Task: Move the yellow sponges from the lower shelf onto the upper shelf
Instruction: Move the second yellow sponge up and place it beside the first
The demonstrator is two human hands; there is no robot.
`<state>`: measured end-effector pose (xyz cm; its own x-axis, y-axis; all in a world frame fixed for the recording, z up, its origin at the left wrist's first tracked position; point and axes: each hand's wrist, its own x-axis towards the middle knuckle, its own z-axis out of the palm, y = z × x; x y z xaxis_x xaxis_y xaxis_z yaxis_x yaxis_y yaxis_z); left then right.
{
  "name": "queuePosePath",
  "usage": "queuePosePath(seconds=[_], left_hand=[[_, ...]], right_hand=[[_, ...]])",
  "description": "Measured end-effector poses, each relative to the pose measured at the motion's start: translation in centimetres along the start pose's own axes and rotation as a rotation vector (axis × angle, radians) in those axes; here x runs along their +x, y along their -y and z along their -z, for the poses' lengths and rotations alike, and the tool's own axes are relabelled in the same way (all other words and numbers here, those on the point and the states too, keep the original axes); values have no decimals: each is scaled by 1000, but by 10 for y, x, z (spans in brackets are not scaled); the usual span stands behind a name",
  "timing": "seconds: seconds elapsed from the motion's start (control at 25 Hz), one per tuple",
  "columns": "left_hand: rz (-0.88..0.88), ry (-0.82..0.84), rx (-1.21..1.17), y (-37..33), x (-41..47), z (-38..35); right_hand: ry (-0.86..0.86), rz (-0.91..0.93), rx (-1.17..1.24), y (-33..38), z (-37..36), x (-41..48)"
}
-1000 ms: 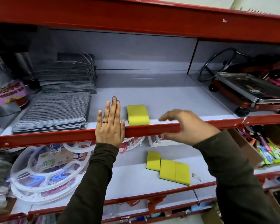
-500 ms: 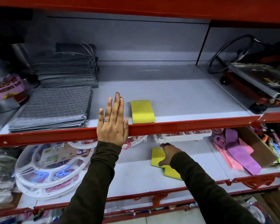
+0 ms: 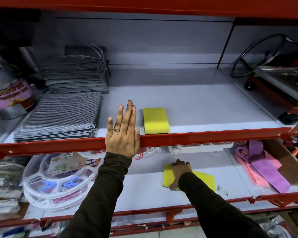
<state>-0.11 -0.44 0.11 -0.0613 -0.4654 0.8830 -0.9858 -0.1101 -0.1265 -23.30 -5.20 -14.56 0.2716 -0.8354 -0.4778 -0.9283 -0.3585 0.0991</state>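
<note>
On lower shelf (image 3: pixel 144 191), right hand (image 3: pixel 180 173) fingers gripping flat yellow sponges (image 3: pixel 205 180); left hand (image 3: pixel 122 133) flat, fingers spread, on red rail (image 3: pixel 213 136)

Glossy red metal shelf edge (image 3: pixel 213 137)

Overall light: even and cool, moderately bright on the grey upper shelf (image 3: pixel 187 100).
Source: seems overhead and in front; a soft sheen on the shelf's back half.
Shadows: upper left corner nearly black; lower shelf (image 3: pixel 144 194) dimmer under the red front rail (image 3: pixel 213 137).
Glare: faint highlights along that rail.
Distortion: wide-angle bowing, rails curve toward the frame edges.
Focus: centre fairly sharp; corner goods smeared and soft.
</note>
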Motion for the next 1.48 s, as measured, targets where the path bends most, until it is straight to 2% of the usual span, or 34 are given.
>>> queuePosePath(seconds=[0.12, 0.36, 0.64, 0.8, 0.88, 1.0, 1.24, 1.48], left_hand=[[7, 21, -14, -2, 1, 4], [28, 93, -84, -2, 3, 12], [57, 161, -124, -3, 5, 22], [77, 172, -134, -4, 5, 24], [83, 172, -134, -4, 6, 23], [76, 167, -125, -4, 5, 21], [53, 157, -101, -1, 6, 16], [32, 166, -61, -1, 4, 13]], right_hand=[[-80, 40, 10, 5, 8, -19], [-238, 127, 200, 11, 55, -84], [-213, 192, 155, 8, 132, -185], [-339, 176, 162, -13, 193, -227], [-441, 153, 163, -28, 224, -225], [-465, 107, 137, -47, 258, -195], [-328, 134, 69, -46, 278, -121], [-224, 164, 64, -42, 271, -98]])
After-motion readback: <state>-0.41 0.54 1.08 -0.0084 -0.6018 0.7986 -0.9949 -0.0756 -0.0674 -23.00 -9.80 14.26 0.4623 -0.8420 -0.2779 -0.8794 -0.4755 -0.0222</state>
